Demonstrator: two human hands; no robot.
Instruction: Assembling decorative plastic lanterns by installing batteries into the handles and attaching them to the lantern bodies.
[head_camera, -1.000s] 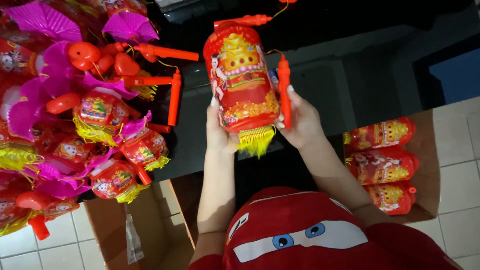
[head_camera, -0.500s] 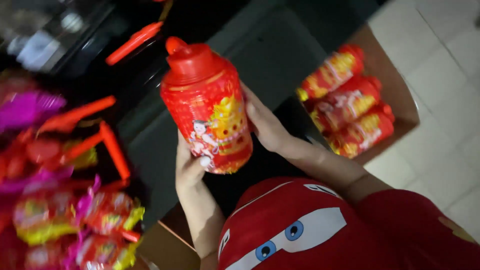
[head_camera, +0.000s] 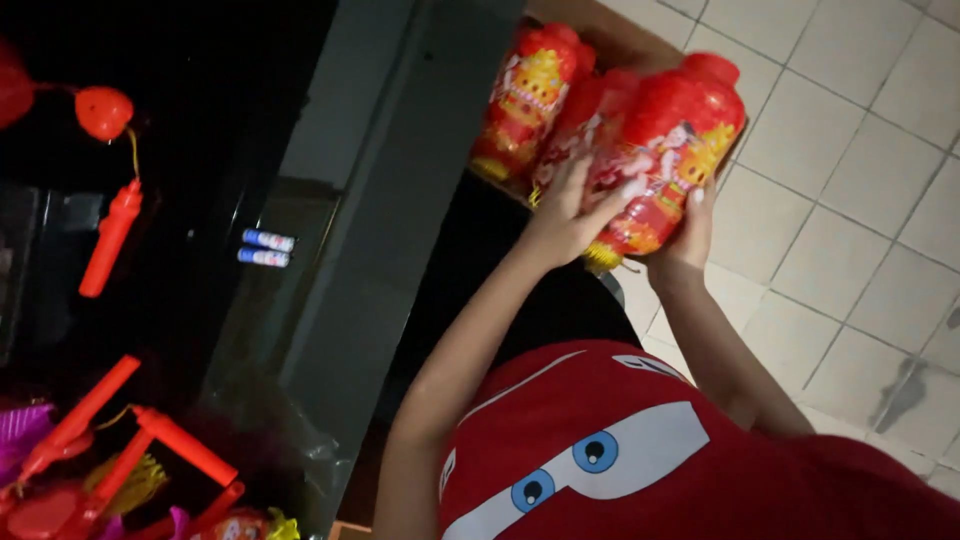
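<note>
Across the right side of the view runs a pale tiled floor (head_camera: 850, 150), and beside it a dark surface (head_camera: 200, 200) fills the left, with a grey upright panel (head_camera: 400, 200) between them. Low in the middle shows the person's red shirt with cartoon eyes (head_camera: 600, 460). Up near the top edge a cardboard box (head_camera: 590, 25) sits on the floor, holding two red lanterns (head_camera: 530, 95) side by side. Over that box both hands hold a third red lantern (head_camera: 670, 150), tilted, its yellow fringe at the lower end: the left hand (head_camera: 570, 215) is wrapped around its near side with fingers spread, the right hand (head_camera: 690, 235) grips its lower end from the floor side. On the dark surface lie red lantern handles (head_camera: 110, 240), more at the bottom left corner among pink and yellow pieces, and two small batteries (head_camera: 262, 248) lie near the grey panel
</note>
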